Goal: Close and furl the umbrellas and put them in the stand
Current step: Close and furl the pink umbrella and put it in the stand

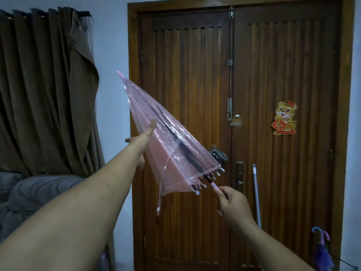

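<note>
A pink see-through umbrella (168,137) is held up in front of the door, collapsed but loose, its tip pointing up and left. My right hand (232,204) is shut on its shaft near the handle, below the rib tips. My left hand (143,139) reaches along the canopy's left side with fingers spread against the plastic. The closing strap (161,194) dangles free from the canopy's edge. A purple umbrella (322,249) with a blue curved handle stands at the lower right; whatever holds it is out of view.
A brown double wooden door (273,173) fills the background, with a tiger sticker (284,118) on it and a grey pole (256,196) leaning against it. Dark cloth (218,155) hangs on the door handle. Brown curtains (45,90) and grey bedding (35,194) lie left.
</note>
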